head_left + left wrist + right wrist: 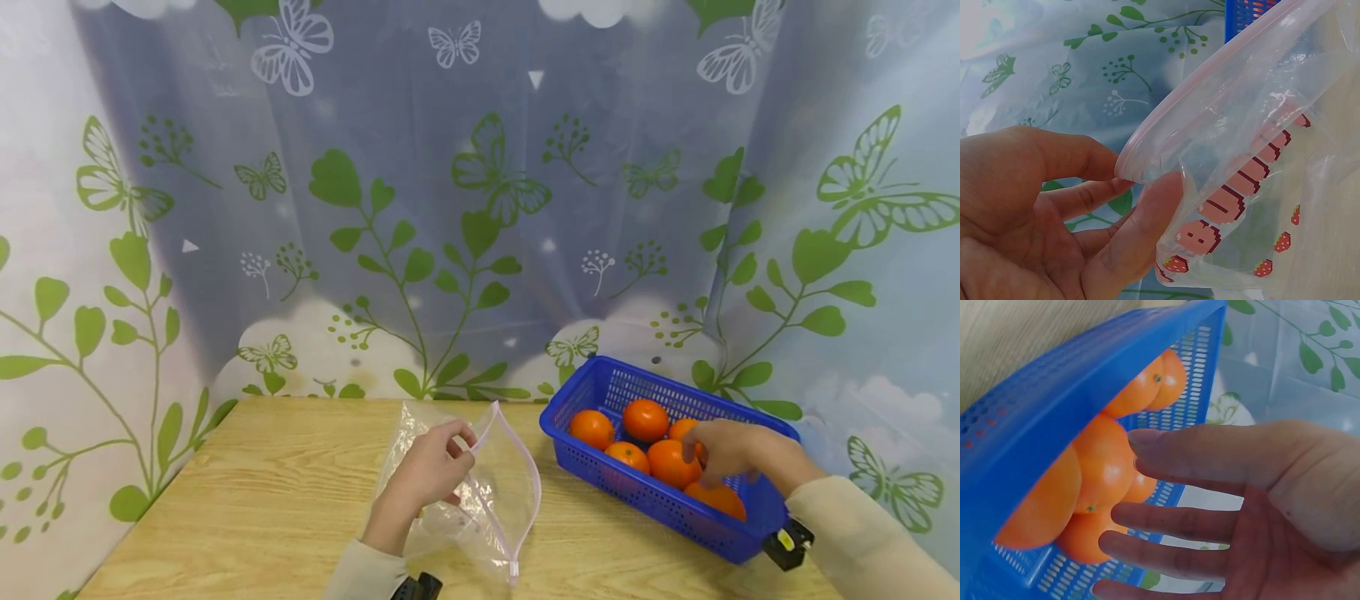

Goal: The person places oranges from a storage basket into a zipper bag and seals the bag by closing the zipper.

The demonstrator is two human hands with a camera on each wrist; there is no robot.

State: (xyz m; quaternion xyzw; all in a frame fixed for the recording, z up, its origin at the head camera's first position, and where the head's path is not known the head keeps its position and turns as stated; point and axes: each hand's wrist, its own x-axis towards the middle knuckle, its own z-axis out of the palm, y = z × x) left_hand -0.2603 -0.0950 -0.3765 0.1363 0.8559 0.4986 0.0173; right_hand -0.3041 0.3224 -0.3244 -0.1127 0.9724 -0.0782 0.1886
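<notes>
Blue basket beneath; right hand splayed

A: Your table is light wood grain, flat.
B: On your right, a blue perforated basket sits directly on it, angled, left end farther from you.
A: And mid-table?
B: Clear zip bag, pink-edged mouth facing right, just left of your basket. Can't tell you how much touches the wood.
</notes>
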